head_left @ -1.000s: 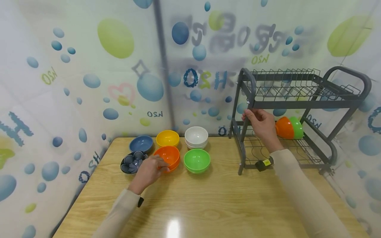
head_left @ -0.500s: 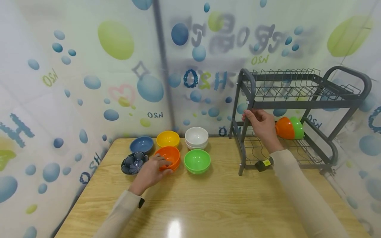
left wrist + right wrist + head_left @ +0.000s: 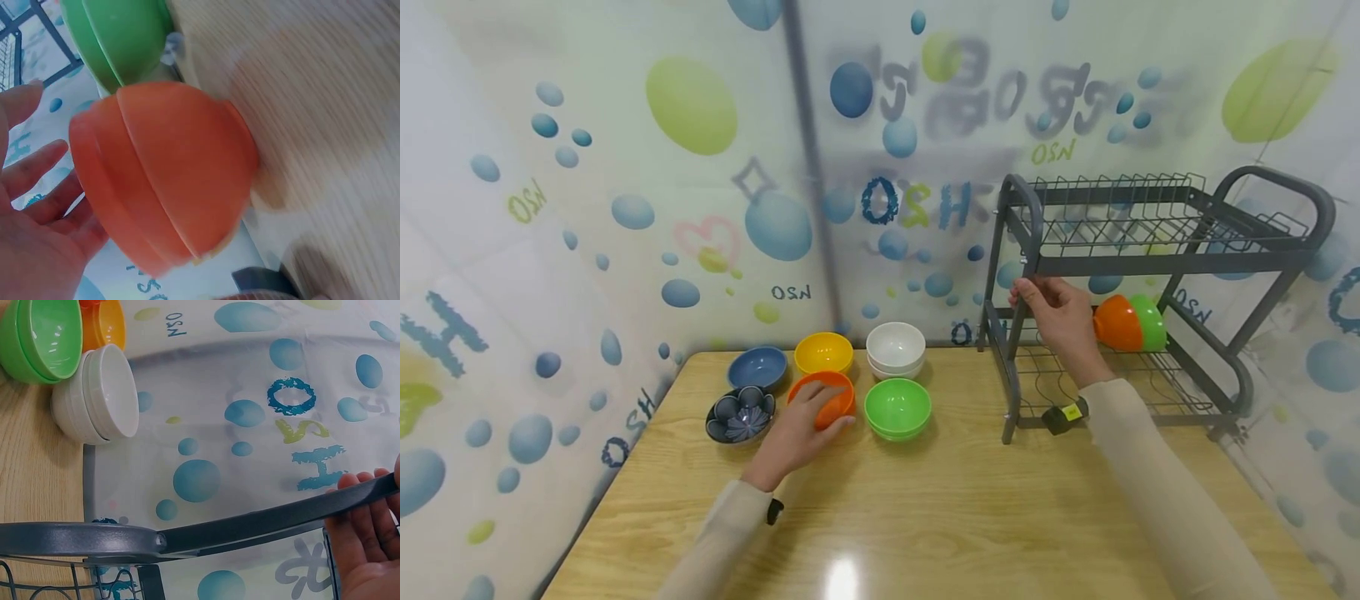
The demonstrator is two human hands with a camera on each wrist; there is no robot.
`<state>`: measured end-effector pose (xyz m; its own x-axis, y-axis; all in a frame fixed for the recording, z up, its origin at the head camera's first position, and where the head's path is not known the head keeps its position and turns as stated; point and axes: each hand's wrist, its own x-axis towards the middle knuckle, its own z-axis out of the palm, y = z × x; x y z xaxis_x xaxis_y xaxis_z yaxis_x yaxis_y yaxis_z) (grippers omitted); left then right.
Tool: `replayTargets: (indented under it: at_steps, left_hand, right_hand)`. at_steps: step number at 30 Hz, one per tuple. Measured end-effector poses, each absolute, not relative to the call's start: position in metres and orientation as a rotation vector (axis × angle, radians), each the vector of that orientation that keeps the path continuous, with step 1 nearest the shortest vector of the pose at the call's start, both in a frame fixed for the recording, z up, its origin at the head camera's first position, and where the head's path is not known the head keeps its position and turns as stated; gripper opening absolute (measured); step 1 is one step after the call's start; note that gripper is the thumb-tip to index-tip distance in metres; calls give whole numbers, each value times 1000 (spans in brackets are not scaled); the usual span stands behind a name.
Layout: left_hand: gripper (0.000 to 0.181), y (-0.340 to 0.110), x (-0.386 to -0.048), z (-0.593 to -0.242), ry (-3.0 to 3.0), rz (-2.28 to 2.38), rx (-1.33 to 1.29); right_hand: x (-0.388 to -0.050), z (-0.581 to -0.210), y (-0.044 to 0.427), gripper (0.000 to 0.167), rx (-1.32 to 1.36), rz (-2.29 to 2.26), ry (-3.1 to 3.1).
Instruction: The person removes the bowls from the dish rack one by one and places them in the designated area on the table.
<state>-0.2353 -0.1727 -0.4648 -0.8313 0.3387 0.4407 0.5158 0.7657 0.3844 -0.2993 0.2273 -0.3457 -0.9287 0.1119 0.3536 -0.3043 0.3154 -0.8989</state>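
My left hand (image 3: pixel 799 429) is over the near side of a stack of orange bowls (image 3: pixel 837 410). Its fingers are spread around the rim of the orange bowls (image 3: pixel 169 169) in the left wrist view, without gripping them. At right, my right hand (image 3: pixel 1060 321) holds the left front post of a dark grey two-tier dish rack (image 3: pixel 1150 265). In the right wrist view its fingers are curled round the rack's dark bar (image 3: pixel 281 515). An orange bowl (image 3: pixel 1117 323) and a green bowl (image 3: pixel 1148 323) stand on their sides, nested, on the rack's lower tier.
Beside the orange stack are green bowls (image 3: pixel 898 408), white bowls (image 3: pixel 896 347), a yellow bowl (image 3: pixel 823 353), a blue bowl (image 3: pixel 757 367) and a dark flower-patterned bowl (image 3: pixel 741 415). The wooden table (image 3: pixel 925 517) ends at a printed curtain (image 3: pixel 895 292) behind.
My left hand has shifted from the left side of the orange bowls to over their near rim, its fingers spreading. My right hand stays on the rack post.
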Motion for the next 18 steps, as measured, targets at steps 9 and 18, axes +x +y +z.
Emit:
replayTargets:
  at_steps: [9, 18]
  left_hand:
    - [56, -147, -245, -458, -2550, -840, -679]
    - [61, -113, -254, -446, -2675, -1027, -663]
  right_hand:
    - [-300, -346, 227, 60, 157, 1607, -2264]
    - [-298, -346, 226, 61, 134, 1584, -2295]
